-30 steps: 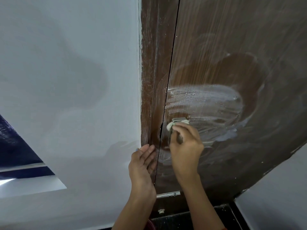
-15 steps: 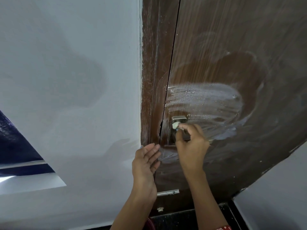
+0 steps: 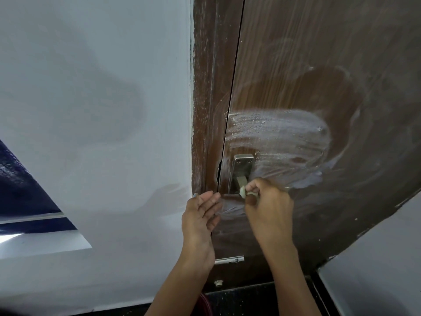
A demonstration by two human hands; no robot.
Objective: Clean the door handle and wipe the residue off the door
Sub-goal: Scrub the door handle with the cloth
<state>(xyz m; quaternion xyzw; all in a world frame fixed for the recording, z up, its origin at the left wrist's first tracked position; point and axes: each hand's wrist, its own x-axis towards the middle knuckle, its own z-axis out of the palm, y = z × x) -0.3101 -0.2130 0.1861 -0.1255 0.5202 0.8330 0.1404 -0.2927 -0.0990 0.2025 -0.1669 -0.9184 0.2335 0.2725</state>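
Observation:
A dark brown wooden door (image 3: 319, 53) carries a metal handle plate (image 3: 242, 165) near its left edge. White smeared residue (image 3: 280, 135) streaks the door above and to the right of the handle. My right hand (image 3: 268, 208) is closed on a small pale cloth (image 3: 242, 191), which touches the lower part of the handle; most of the cloth is hidden in my fingers. My left hand (image 3: 200, 215) rests flat with fingers apart on the door frame (image 3: 205, 87), just left of the handle, holding nothing.
A white wall (image 3: 91, 110) fills the left side. A dark opening (image 3: 20, 190) shows at the far left. A small metal latch (image 3: 229, 260) sits on the door below the hands. The floor (image 3: 250, 299) beneath is dark, and a pale surface (image 3: 376, 270) lies at lower right.
My right hand has slid down with the cloth from the top of the handle plate to its lower part, uncovering the plate. My left hand has shifted slightly right.

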